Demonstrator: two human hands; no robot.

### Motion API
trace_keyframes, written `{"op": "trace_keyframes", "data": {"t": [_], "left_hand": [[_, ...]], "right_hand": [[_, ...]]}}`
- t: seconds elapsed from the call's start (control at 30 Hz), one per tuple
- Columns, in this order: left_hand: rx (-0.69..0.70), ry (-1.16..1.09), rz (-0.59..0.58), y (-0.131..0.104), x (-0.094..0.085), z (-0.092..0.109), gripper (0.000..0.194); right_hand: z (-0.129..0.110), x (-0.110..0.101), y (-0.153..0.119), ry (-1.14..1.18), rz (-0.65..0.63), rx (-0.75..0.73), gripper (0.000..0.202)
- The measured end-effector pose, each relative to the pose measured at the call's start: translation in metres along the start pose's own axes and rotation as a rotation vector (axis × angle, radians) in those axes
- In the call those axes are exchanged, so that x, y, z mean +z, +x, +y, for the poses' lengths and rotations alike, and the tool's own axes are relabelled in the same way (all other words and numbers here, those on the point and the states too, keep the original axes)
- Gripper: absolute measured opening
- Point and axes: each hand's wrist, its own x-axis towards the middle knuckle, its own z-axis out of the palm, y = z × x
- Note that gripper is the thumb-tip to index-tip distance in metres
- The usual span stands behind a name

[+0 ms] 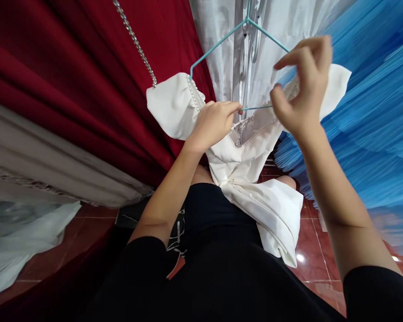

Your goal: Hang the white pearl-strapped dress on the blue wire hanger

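A white dress with a pearl-trimmed neckline and puffed sleeves hangs on a thin teal clothes hanger in front of me. My left hand is closed on the hanger's lower bar at the neckline, by the left sleeve. The dress fabric under that hand is partly hidden. Raised over the right shoulder of the dress is my right hand, its thumb and forefinger apart with nothing seen between them. The gathered skirt of the dress drapes over my lap towards the right.
Dark red fabric hangs at left, with a beaded strap before it. A greyish garment is lower left. White fabric hangs behind the hanger, and blue tulle fills the right. The floor has reddish tiles.
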Motion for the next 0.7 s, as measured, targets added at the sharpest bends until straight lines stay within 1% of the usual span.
{"op": "trace_keyframes", "data": {"t": [0.03,0.1,0.13,0.17,0.23,0.27,0.3,0.37,0.43,0.47,0.5,0.6,0.63,0.7], "left_hand": [[0.004,0.003,0.009,0.000,0.001,-0.001,0.029],[0.012,-0.001,0.027,0.000,0.003,-0.002,0.027],[0.016,-0.009,0.032,-0.001,0.003,-0.003,0.026],[0.022,-0.021,0.035,-0.002,0.003,-0.003,0.025],[0.036,-0.059,0.057,-0.005,0.001,-0.005,0.023],[0.034,-0.077,0.094,-0.008,-0.001,-0.007,0.022],[0.018,-0.089,0.161,-0.010,-0.003,-0.010,0.021],[-0.057,-0.075,0.371,-0.015,-0.009,-0.018,0.024],[-0.132,-0.033,0.585,-0.018,-0.017,-0.028,0.038],[-0.146,-0.024,0.648,-0.019,-0.021,-0.034,0.044],[-0.147,-0.029,0.682,-0.018,-0.026,-0.040,0.046],[-0.130,-0.063,0.727,-0.012,-0.043,-0.063,0.036],[-0.130,-0.066,0.741,-0.010,-0.049,-0.073,0.035],[-0.153,-0.101,0.805,-0.008,-0.060,-0.099,0.035]], "right_hand": [[-0.004,0.006,-0.007,0.019,-0.092,-0.020,0.013],[-0.005,0.019,-0.024,0.035,-0.313,0.020,0.011],[-0.003,0.026,-0.032,0.020,-0.393,0.055,0.015],[0.000,0.033,-0.039,-0.007,-0.431,0.083,0.020],[0.006,0.044,-0.050,-0.063,-0.408,0.106,0.030],[0.007,0.047,-0.054,-0.080,-0.375,0.108,0.033],[0.008,0.049,-0.056,-0.085,-0.347,0.111,0.034],[0.006,0.050,-0.059,-0.070,-0.322,0.116,0.036],[0.003,0.049,-0.059,-0.046,-0.311,0.112,0.039],[0.002,0.049,-0.058,-0.033,-0.301,0.109,0.040],[0.001,0.048,-0.058,-0.023,-0.286,0.111,0.041],[0.001,0.046,-0.057,-0.009,-0.249,0.126,0.040],[0.001,0.045,-0.056,-0.008,-0.248,0.130,0.039],[0.001,0.042,-0.054,-0.010,-0.260,0.130,0.036]]}}
